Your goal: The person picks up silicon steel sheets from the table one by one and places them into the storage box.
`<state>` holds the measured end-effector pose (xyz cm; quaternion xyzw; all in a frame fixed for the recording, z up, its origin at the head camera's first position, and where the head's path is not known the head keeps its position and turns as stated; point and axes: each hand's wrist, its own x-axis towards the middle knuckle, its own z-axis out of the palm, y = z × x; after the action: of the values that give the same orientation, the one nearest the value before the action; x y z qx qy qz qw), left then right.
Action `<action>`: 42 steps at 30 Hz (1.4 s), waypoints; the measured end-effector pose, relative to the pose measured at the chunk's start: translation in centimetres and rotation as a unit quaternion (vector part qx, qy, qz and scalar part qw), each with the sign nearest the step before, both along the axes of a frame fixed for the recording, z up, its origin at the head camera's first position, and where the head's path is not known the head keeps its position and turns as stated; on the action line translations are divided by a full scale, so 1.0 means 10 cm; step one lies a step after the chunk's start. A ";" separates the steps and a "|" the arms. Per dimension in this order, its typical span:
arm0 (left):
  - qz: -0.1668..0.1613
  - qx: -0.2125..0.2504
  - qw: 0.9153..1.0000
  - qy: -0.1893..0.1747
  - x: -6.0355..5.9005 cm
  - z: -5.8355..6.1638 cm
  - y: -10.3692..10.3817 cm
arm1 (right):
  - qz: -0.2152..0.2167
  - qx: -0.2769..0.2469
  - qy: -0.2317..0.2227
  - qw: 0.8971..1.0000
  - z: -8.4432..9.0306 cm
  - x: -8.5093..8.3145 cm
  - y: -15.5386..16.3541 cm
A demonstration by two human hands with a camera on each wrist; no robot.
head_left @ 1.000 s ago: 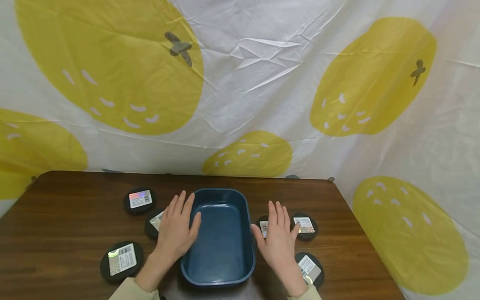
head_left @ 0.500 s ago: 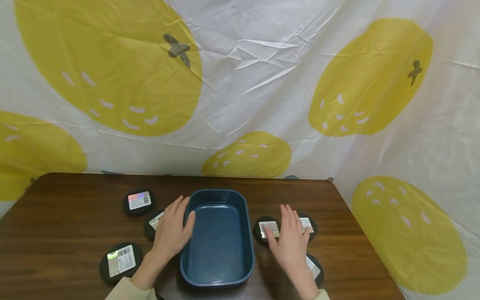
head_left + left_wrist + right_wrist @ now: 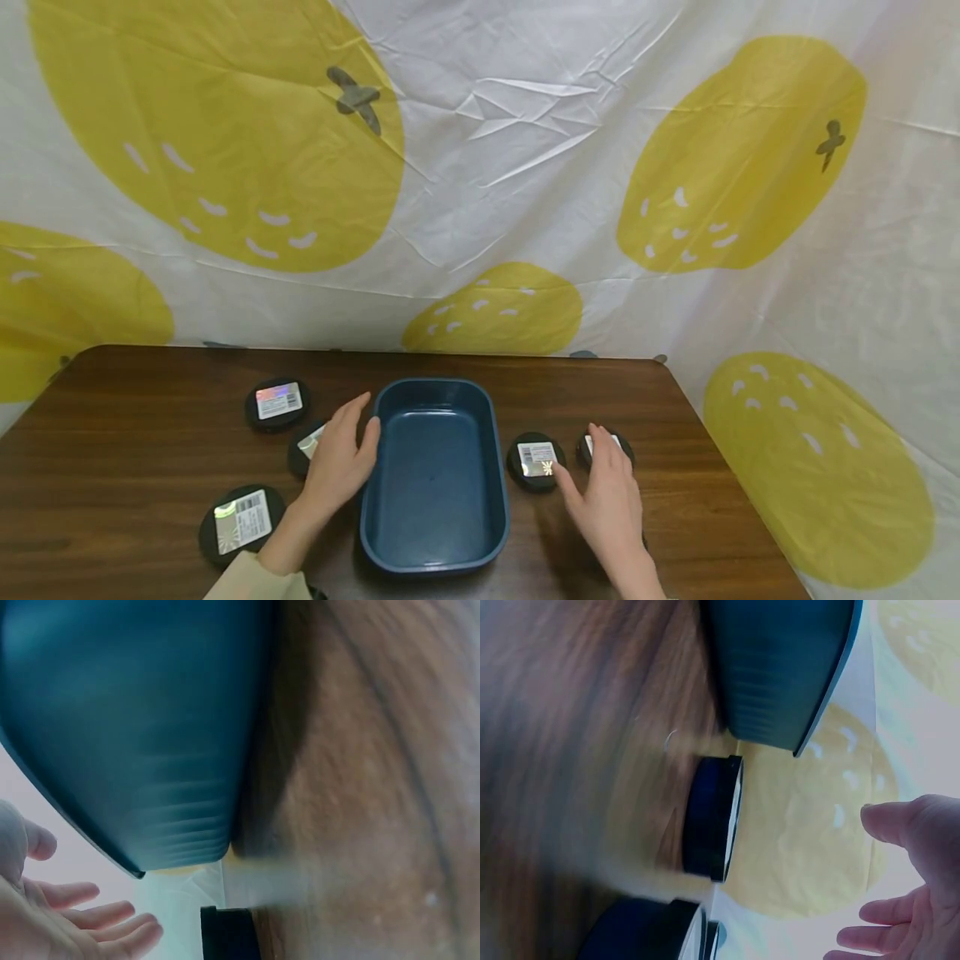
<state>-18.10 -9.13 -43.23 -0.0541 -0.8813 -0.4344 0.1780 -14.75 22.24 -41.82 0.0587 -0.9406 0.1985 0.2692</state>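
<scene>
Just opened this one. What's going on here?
A person's left hand is open beside a blue tub, and their right hand hovers open by black discs on the tub's right. Other discs lie to its left on the table. Neither hand grips anything.

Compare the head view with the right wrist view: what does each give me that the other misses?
Only the head view: the left hand, the inside of the blue tray and three black round cases left of it.
Only the right wrist view: the ribbed outside of the tray's wall.
Both: the right hand, the tray, black round cases to its right, the wooden table and the lemon-print cloth.
</scene>
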 end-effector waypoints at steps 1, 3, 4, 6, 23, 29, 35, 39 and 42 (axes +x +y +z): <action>-0.004 0.011 1.000 -0.008 0.00 0.01 0.00 | 0.001 -0.002 -0.003 1.000 -0.01 0.02 0.02; -0.010 0.035 0.999 -0.023 0.01 0.02 -0.02 | 0.002 -0.007 -0.012 1.000 -0.02 0.05 0.05; -0.012 0.044 0.998 -0.031 0.01 0.03 -0.02 | 0.001 -0.009 -0.015 1.000 -0.03 0.06 0.07; -0.013 0.060 0.997 -0.047 0.02 0.04 -0.03 | -0.004 -0.009 -0.020 1.000 -0.04 0.09 0.11; -0.056 0.186 0.964 -0.183 -0.03 0.03 -0.06 | -0.001 -0.002 -0.097 0.995 -0.08 0.29 0.39; -0.070 0.202 0.955 -0.207 -0.03 0.00 -0.07 | -0.008 -0.009 -0.138 0.990 -0.11 0.33 0.47; -0.083 0.204 0.953 -0.207 -0.03 -0.03 -0.07 | -0.014 -0.016 -0.237 0.971 -0.09 0.36 0.52; -0.089 0.208 0.949 -0.219 -0.03 -0.05 -0.09 | -0.009 -0.007 -0.247 0.969 -0.12 0.37 0.55; -0.098 0.224 0.941 -0.232 -0.05 -0.04 -0.09 | -0.007 0.000 -0.245 0.970 -0.14 0.37 0.57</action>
<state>-18.56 -10.07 -43.63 0.0036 -0.7681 -0.6367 -0.0676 -11.04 27.96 -43.25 0.0021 -0.9783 0.2047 0.0320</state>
